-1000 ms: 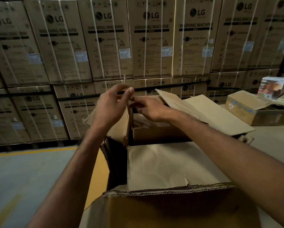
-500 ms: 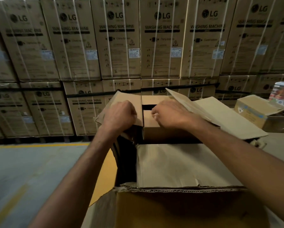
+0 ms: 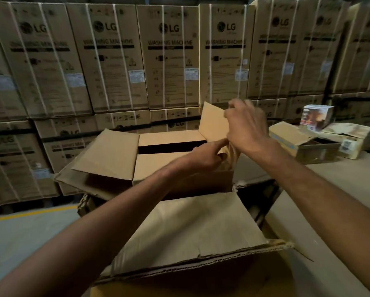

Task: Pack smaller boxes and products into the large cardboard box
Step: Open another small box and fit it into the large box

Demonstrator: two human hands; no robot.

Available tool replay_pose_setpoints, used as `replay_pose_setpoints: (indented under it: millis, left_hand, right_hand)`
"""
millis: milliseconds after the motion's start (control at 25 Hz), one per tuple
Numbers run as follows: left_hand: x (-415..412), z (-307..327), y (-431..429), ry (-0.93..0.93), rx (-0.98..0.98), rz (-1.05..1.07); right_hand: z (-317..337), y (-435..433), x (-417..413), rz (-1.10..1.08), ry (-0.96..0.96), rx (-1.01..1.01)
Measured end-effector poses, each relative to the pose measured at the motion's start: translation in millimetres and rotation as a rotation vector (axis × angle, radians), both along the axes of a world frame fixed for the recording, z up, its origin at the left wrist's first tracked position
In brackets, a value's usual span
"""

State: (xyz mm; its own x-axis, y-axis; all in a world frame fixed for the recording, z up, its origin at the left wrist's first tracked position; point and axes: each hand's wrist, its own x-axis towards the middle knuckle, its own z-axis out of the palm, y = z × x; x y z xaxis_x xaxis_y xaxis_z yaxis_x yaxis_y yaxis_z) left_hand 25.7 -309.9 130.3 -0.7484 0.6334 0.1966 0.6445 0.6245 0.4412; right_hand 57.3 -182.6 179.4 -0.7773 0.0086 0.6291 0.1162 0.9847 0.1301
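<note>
A large cardboard box (image 3: pixel 201 262) stands open in front of me, its torn near rim at the bottom of the view. A smaller brown box (image 3: pixel 171 138) sits in its far end, with a dark gap between its top flaps. Its left flap (image 3: pixel 107 155) lies folded outward. My right hand (image 3: pixel 247 127) grips the raised right flap (image 3: pixel 212 123) at its upper edge. My left hand (image 3: pixel 207 153) presses against the base of that same flap, fingers curled on the cardboard. A flat cardboard sheet (image 3: pixel 192 226) covers the near part of the large box.
Stacked washing-machine cartons (image 3: pixel 171 56) form a wall behind. At the right, an open carton (image 3: pixel 314 146) sits on a pale surface with a small printed product box (image 3: pixel 317 116) on it. Grey floor with a yellow line (image 3: pixel 29 215) lies at the left.
Both hands have shifted from the small box's left flap to its right flap, which now stands raised. The left flap lies folded outward. The view has swung left.
</note>
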Motion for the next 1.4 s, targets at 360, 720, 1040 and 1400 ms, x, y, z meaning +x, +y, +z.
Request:
replay_pose_setpoints:
  millis: [360,720,1040,1400]
  left_hand:
    - [-4,-10,6,-0.033,-0.033,-0.035]
    - [-46,-7,-100,0.08,-0.186,0.513]
    - [9,87,-126,0.259,0.042,0.365]
    - [38,43,-116,-0.446,-0.553,0.022]
  right_hand:
    - [-56,42,-18,-0.038,-0.447,-0.267]
    - [-55,-17,-61,0.478,-0.654,-0.383]
    - [35,-7,-26,0.609,-0.461,-0.671]
    - [-1,-24,2,0.556,-1.368,-0.389]
